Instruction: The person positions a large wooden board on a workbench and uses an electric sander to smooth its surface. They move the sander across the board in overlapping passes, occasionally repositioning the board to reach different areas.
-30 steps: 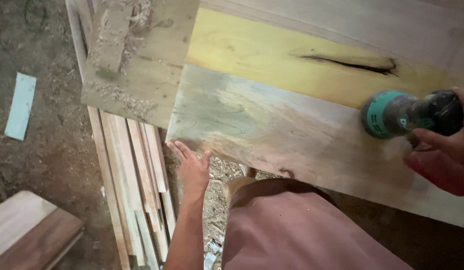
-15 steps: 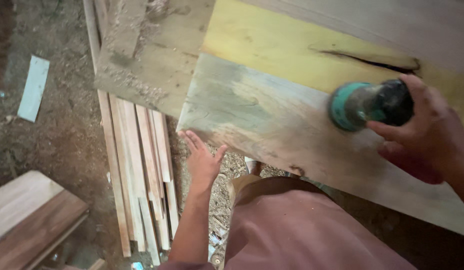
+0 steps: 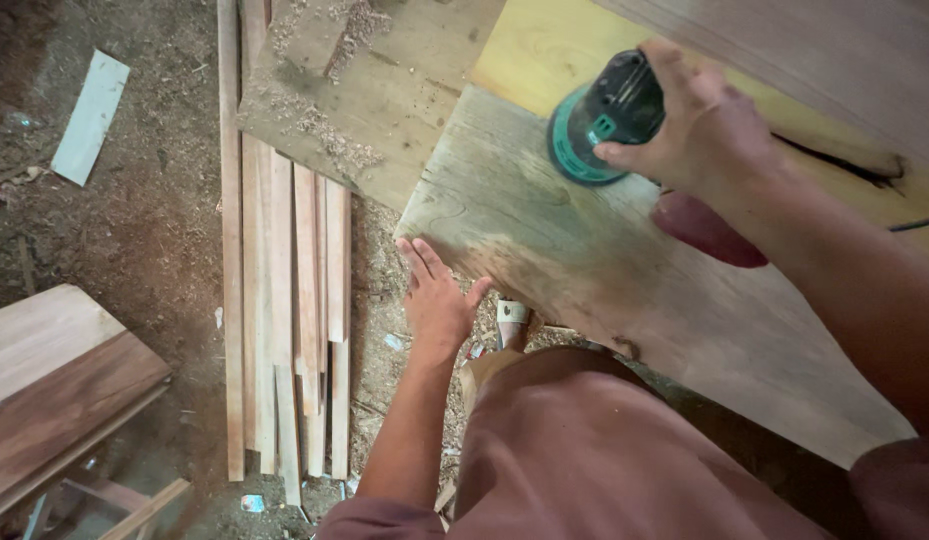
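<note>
Your right hand (image 3: 699,125) has slid the sander (image 3: 604,118) left, fingers wrapped around it — left hand (image 3: 439,300), fingers spread, braces the plank (image 3: 624,280).

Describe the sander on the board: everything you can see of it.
The sander is a small round power tool with a black domed body and a teal-green skirt around its base. It sits tilted, pad down on the grey, weathered part of the wide wooden board, near the board's upper left end. The right hand grips its top from the right side, fingers wrapped over the dome. Its pad is hidden underneath. The left hand does not touch it.
</note>
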